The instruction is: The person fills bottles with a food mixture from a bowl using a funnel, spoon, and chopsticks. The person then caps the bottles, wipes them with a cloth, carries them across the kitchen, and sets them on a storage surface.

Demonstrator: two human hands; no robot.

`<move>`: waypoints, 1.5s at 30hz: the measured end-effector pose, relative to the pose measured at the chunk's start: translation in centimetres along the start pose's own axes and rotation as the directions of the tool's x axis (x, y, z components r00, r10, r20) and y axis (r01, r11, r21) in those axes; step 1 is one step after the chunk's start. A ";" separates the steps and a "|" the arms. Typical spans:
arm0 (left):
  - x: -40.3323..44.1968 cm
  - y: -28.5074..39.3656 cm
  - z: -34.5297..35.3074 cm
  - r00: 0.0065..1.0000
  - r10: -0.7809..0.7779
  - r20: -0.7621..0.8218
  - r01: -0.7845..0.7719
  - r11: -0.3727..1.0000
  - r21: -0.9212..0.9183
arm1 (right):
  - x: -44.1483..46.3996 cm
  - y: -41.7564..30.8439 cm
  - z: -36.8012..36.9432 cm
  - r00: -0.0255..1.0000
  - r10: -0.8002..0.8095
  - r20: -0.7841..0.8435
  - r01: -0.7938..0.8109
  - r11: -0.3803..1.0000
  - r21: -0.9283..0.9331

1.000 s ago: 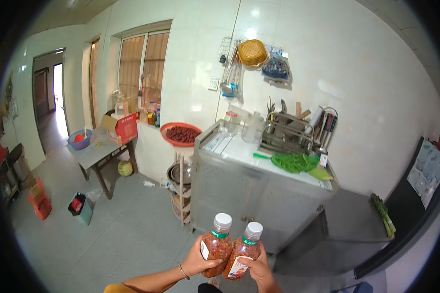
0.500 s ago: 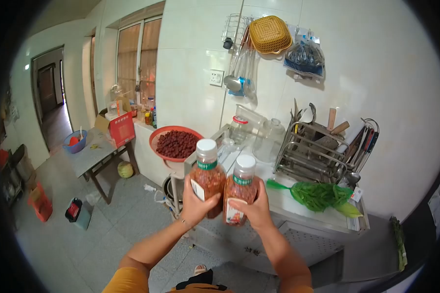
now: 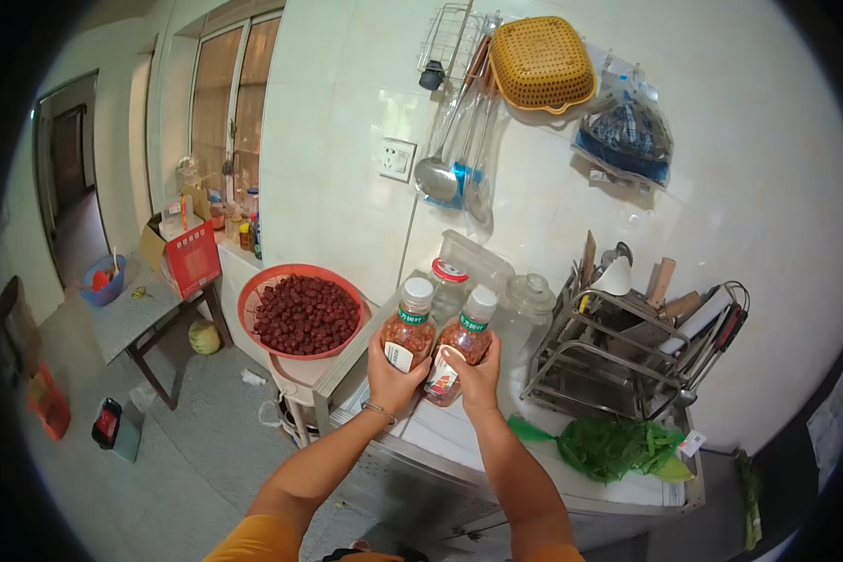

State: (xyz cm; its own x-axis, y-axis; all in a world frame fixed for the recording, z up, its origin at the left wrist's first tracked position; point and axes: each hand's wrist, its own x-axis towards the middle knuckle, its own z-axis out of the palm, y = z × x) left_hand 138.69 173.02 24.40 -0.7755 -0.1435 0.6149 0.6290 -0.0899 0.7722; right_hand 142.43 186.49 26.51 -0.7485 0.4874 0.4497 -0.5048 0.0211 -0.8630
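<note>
Two clear plastic bottles with white caps and green neck bands hold a chunky red-brown filling. My left hand [image 3: 396, 379] is wrapped round the left bottle [image 3: 408, 328], which has a pale label. In my right hand [image 3: 478, 375] is the right bottle [image 3: 463, 342], tilted a little, its label partly under my thumb. The bottles are side by side over the white counter [image 3: 421, 433]; whether their bases touch it, I cannot tell. Just behind them stand a red-lidded glass jar [image 3: 448, 286] and a large lidded glass jar [image 3: 526, 314].
A red basket [image 3: 246, 309] of dark red fruit stands left of the counter. On the right are a metal rack [image 3: 581, 361] with knives and utensils, and leafy greens in green netting [image 3: 618, 450]. Ladles [image 3: 437, 178] and a yellow basket [image 3: 541, 64] hang on the wall.
Both hands have carried the bottles forward over the counter, closer to the glass jars. My view has moved nearer to the counter and wall.
</note>
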 end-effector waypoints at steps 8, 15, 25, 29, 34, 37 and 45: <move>0.3 0.7 -0.6 0.985 -0.094 0.144 0.068 0.982 0.178 | 4.9 -0.3 -4.1 0.819 0.061 0.571 -0.239 0.940 0.242; -3.5 1.6 0.0 0.996 -0.068 0.056 0.035 0.892 0.451 | 13.9 -0.4 -1.2 0.660 0.509 0.553 -0.429 0.859 -0.279; -6.3 0.9 2.2 0.994 -0.112 0.003 0.094 0.840 0.534 | 14.8 10.4 -0.9 0.325 0.069 0.943 -0.236 0.972 0.010; -6.3 0.2 2.9 0.995 -0.097 -0.002 0.081 0.821 0.566 | 14.2 12.7 -2.9 0.384 0.071 0.921 -0.134 0.991 -0.020; -5.9 0.0 3.5 0.995 -0.102 -0.004 0.086 0.814 0.575 | 12.5 10.9 -3.9 0.357 0.207 0.911 -0.020 0.977 -0.214; -5.6 0.2 3.4 0.993 -0.117 0.018 0.087 0.819 0.567 | 11.8 10.6 -4.6 0.418 0.208 0.884 0.003 0.973 -0.231; -5.1 -0.2 3.8 0.995 -0.094 0.015 0.068 0.816 0.574 | 8.5 3.4 -7.8 0.482 0.597 0.642 0.416 0.489 -0.767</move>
State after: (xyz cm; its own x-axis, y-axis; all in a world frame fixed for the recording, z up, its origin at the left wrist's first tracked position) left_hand 142.27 177.53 21.73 -0.8321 -0.1191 0.5417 0.4284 0.4825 0.7640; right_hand 137.71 197.55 25.57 -0.9379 -0.3126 -0.1504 -0.2281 0.8823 -0.4117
